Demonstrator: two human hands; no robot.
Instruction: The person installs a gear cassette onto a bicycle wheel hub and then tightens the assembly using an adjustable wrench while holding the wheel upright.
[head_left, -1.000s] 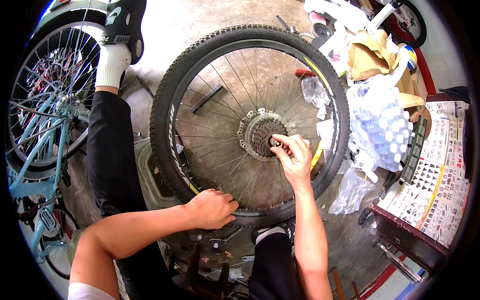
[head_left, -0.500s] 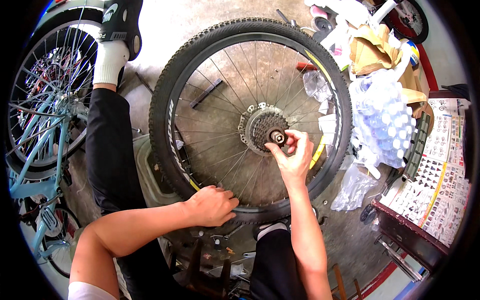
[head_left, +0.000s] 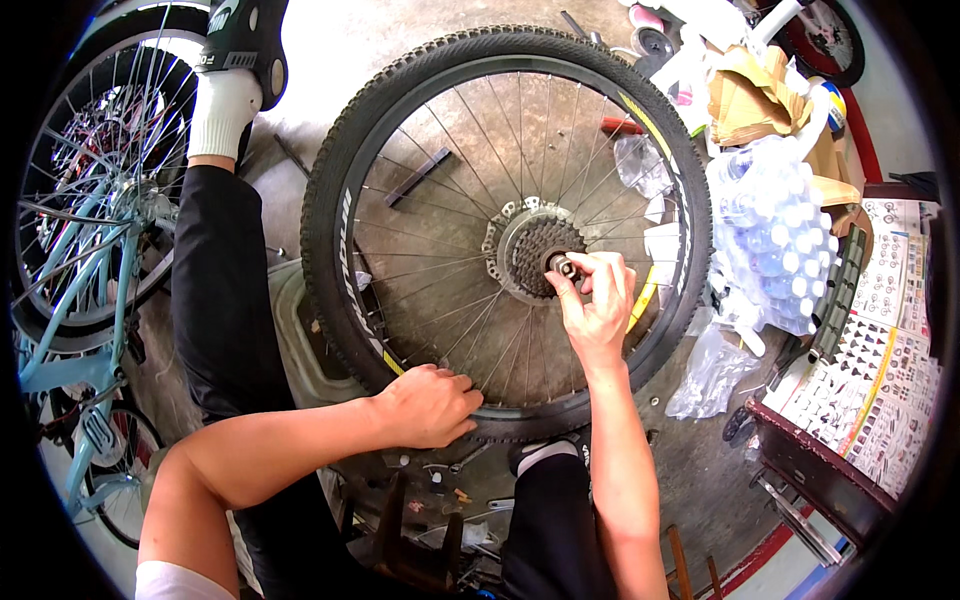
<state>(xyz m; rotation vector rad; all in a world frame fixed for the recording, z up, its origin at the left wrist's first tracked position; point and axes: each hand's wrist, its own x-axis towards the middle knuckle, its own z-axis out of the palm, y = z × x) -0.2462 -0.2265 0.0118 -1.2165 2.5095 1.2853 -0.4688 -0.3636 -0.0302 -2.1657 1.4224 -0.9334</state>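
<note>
A bicycle wheel [head_left: 330,220] with a black knobby tyre is in front of me, its sprocket side facing up. My left hand [head_left: 428,405] has its fingers curled over the near side of the rim and tyre. At the hub, the dark sprocket cluster [head_left: 530,262] sits over a brake disc [head_left: 492,245]. My right hand [head_left: 600,300] pinches a short, round metal socket-like piece [head_left: 567,267] between thumb and fingers, at the middle of the sprockets. Those fingers partly hide it, and how deep it is seated cannot be seen.
A light-blue bicycle [head_left: 70,375] stands at the left. Bottles in clear plastic [head_left: 765,240] and torn cardboard [head_left: 755,95] lie to the right, near a cabinet [head_left: 815,450] topped with printed sheets. A dark bar [head_left: 418,178] shows through the spokes. Small tools lie near my feet.
The wheel appears slightly higher and further right in view. My right hand has turned a little at the hub, fingers now closer round the metal piece. My left hand stays on the rim.
</note>
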